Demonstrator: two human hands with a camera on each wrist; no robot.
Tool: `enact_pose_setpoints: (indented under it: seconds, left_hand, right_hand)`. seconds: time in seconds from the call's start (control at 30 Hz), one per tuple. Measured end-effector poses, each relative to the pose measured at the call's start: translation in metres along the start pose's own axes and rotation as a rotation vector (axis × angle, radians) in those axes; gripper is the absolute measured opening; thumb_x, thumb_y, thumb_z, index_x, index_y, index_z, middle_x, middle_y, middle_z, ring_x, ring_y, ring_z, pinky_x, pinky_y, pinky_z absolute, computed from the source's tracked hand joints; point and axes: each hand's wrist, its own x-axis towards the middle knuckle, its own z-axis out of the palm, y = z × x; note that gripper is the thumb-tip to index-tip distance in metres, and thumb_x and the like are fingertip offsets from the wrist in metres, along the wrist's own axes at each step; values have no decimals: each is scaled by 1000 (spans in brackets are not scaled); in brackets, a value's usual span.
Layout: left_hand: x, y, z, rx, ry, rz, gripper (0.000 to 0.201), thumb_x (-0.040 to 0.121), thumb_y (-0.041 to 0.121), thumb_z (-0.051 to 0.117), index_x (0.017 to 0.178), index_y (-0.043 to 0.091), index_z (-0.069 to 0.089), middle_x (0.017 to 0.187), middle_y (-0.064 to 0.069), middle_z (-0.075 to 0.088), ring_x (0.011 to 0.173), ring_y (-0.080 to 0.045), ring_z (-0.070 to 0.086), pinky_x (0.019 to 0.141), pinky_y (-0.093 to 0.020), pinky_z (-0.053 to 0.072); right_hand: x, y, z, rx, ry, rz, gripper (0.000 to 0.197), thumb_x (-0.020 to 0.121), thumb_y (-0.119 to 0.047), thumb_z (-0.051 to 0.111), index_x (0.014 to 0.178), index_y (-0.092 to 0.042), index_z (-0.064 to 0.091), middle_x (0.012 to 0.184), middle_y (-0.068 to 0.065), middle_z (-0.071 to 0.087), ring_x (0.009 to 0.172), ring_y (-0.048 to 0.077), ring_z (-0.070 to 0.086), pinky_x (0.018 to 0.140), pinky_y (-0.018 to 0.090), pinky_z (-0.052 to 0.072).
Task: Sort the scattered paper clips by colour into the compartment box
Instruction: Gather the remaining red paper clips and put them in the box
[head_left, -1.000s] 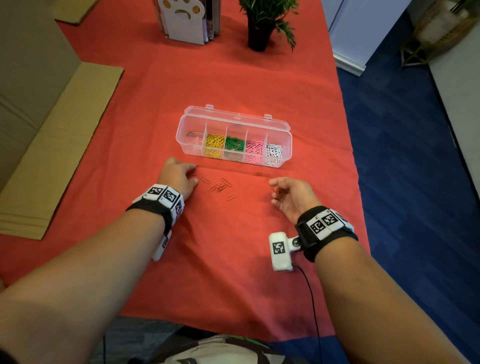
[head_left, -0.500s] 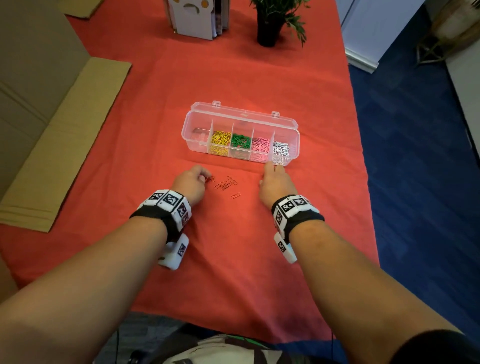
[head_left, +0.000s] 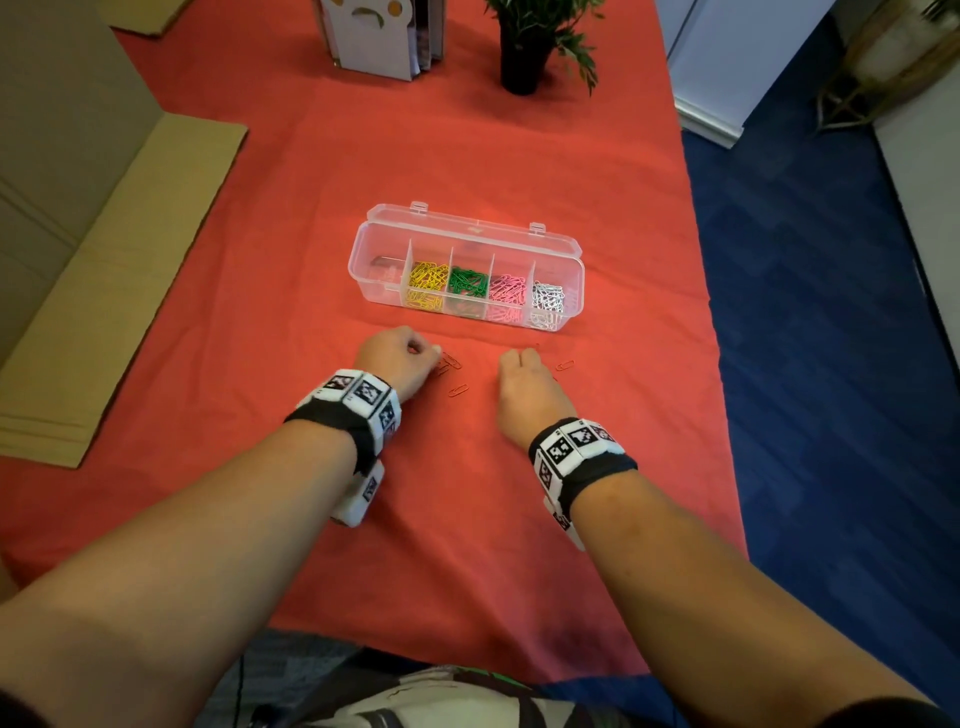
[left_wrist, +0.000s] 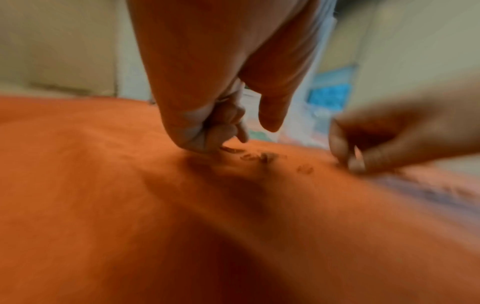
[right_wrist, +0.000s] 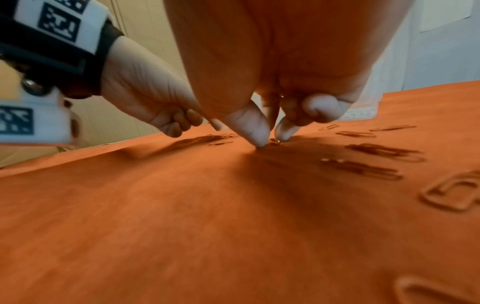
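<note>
**A:** From the head camera, your compartment box (head_left: 466, 272) sits open on the red tablecloth (head_left: 291, 218), just beyond both hands. Yellow clips (head_left: 427, 275), green clips (head_left: 469, 281), pink clips (head_left: 505, 289) and white clips (head_left: 547, 298) fill four neighbouring compartments; the leftmost compartment's contents cannot be made out. A cardboard sheet (head_left: 119, 291) lies to your left, a potted plant (head_left: 524, 47) at the far end.

**B:** And my hands?

**A:** Your left hand (head_left: 397, 366) rests knuckles-up with fingers curled, beside a small cluster of red clips (head_left: 451, 364) near the box's front wall. Your right hand (head_left: 524, 389) is down on the cloth too, with another red clip (head_left: 565, 365) just to its right.

**B:** The left wrist view?

**A:** Blurred. Your left hand (left_wrist: 221, 92) has its fingers (left_wrist: 223, 131) bunched toward the cloth, beside several clips (left_wrist: 249, 155); whether they hold anything, I cannot tell. Your right hand (left_wrist: 384, 142) reaches down at the right edge.

**B:** The right wrist view?

**A:** Your right hand (right_wrist: 272, 72) has thumb and forefinger tips (right_wrist: 255, 131) closing on a small red clip (right_wrist: 275, 141) lying on the cloth, the other fingers tucked in. More red clips (right_wrist: 363, 168) lie scattered to the right, touching nothing. Your left hand (right_wrist: 155, 98) shows behind, fingers curled above its own cluster.
</note>
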Motion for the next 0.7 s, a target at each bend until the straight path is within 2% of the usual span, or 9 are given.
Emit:
enact_pose_setpoints:
  seconds: [0.07, 0.1, 0.17, 0.27, 0.37, 0.47, 0.53, 0.63, 0.7]
  left_hand:
    - [-2, -5, 8, 204, 37, 142, 27, 80, 33, 66, 99, 13, 67, 104, -10, 65, 99, -28, 61, 86, -32, 46]
    - [-3, -7, 11, 245, 44, 184, 30, 79, 30, 67, 103, 12, 67, 108, -13, 62, 101, -30, 59, 88, -33, 46]
    - [-6, -7, 16, 268, 66, 233, 26, 79, 23, 68, 101, 10, 67, 107, -14, 56, 98, -31, 58, 86, -35, 47]
    - [-6, -8, 20, 324, 74, 306, 14, 81, 18, 65, 90, 7, 67, 97, -14, 53, 91, -35, 58, 79, -39, 49]
    - [-9, -8, 23, 398, 53, 311, 16, 87, 20, 58, 93, 6, 63, 99, -15, 53, 94, -36, 56, 80, -42, 46]
    - [-14, -8, 26, 476, 45, 286, 21, 90, 22, 53, 102, 6, 58, 103, -15, 53, 98, -36, 54, 82, -43, 44]
    - [-19, -9, 28, 493, 40, 308, 19, 91, 20, 51, 102, 6, 56, 103, -15, 53, 98, -36, 54, 81, -45, 45]
    - [-22, -8, 28, 441, 0, 314, 13, 90, 15, 51, 100, 6, 55, 103, -16, 55, 99, -36, 54, 82, -43, 43]
    - [-25, -6, 26, 336, -24, 262, 11, 89, 14, 53, 96, 7, 58, 104, -15, 60, 100, -34, 56, 84, -39, 42]
  right_hand:
    - [-2, -4, 1, -19, -4, -12, 29, 80, 1, 42, 108, -5, 42, 114, 19, 46, 98, 38, 55, 82, 45, 49]
    - [-4, -6, 2, -27, -13, -18, 28, 80, 1, 42, 108, -5, 42, 114, 19, 47, 97, 38, 55, 80, 45, 49]
    - [-8, -6, 3, -39, -35, -22, 27, 81, 2, 41, 107, -5, 42, 112, 19, 47, 95, 38, 56, 79, 45, 50]
    - [-15, -2, 4, -32, -53, -10, 27, 81, 1, 40, 107, -6, 41, 110, 18, 48, 96, 37, 56, 79, 45, 50]
    - [-22, 4, 3, 5, -69, 26, 28, 80, 1, 40, 106, -6, 41, 111, 18, 46, 98, 37, 55, 81, 45, 48]
    - [-29, 9, 6, -23, -64, 38, 26, 81, 1, 39, 106, -5, 42, 113, 18, 46, 98, 37, 55, 77, 44, 47]
    - [-34, 11, 9, -40, -35, 30, 24, 82, 1, 36, 104, -5, 44, 112, 17, 45, 95, 36, 55, 74, 43, 46]
    - [-40, 13, 12, -55, -5, 11, 23, 83, 2, 35, 102, -6, 44, 109, 15, 43, 89, 35, 55, 71, 42, 45]
    - [-42, 16, 12, -10, -27, 16, 24, 82, 1, 37, 103, -7, 46, 110, 14, 43, 91, 35, 55, 76, 43, 47]
